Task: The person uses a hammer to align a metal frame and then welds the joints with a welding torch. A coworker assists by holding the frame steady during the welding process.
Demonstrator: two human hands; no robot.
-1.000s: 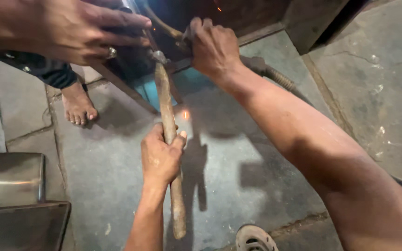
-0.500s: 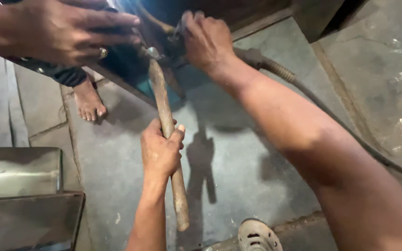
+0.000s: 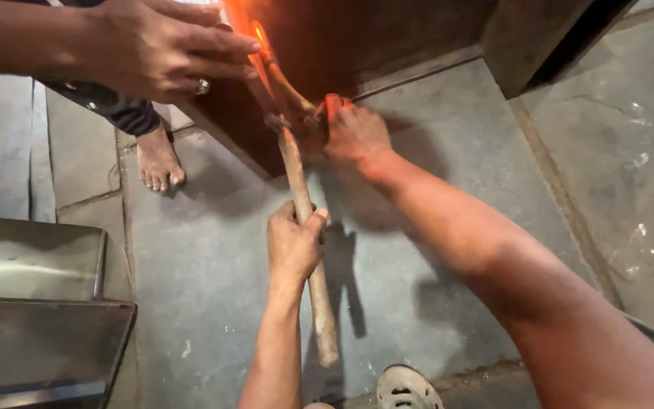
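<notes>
The left hand (image 3: 294, 244) was closed around the long, worn wooden handle (image 3: 308, 250), which ran from 6 o'clock up toward 12 o'clock, its far end at the dark metal workpiece (image 3: 357, 53). The right hand (image 3: 353, 135) was clenched on a thin torch-like tool (image 3: 285, 87) at that spot. Compared with half a second before, an orange flame (image 3: 247, 26) had flared up brightly there, so heating looked underway. Another person's hand (image 3: 164, 49) hovered at 11 o'clock, their bare foot (image 3: 158, 160) on the grey stone floor (image 3: 213, 265).
</notes>
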